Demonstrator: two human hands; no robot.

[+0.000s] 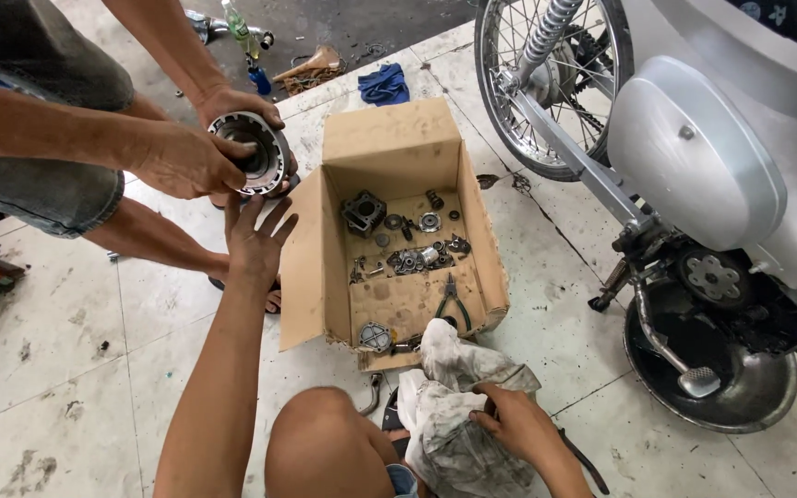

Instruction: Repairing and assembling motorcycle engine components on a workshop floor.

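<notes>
Reaching up with my left hand (257, 242), I spread my fingers (280, 221) apart just under the round metal engine part (253, 153); I cannot tell whether they touch it. That part sits at ten o'clock in my view, gripped from both sides by another person's two hands (186, 159). My right hand (520, 426), at six o'clock, has its fingers closed on a dirty grey rag (454, 406) bunched beside my knee (320, 443). Between the two, at the centre, an open cardboard box (389, 138) holds small engine pieces (408, 235) and green-handled pliers (452, 304). At three o'clock stands a motorcycle (694, 157) over a metal basin (740, 387) on the tiled floor (48, 369).
</notes>
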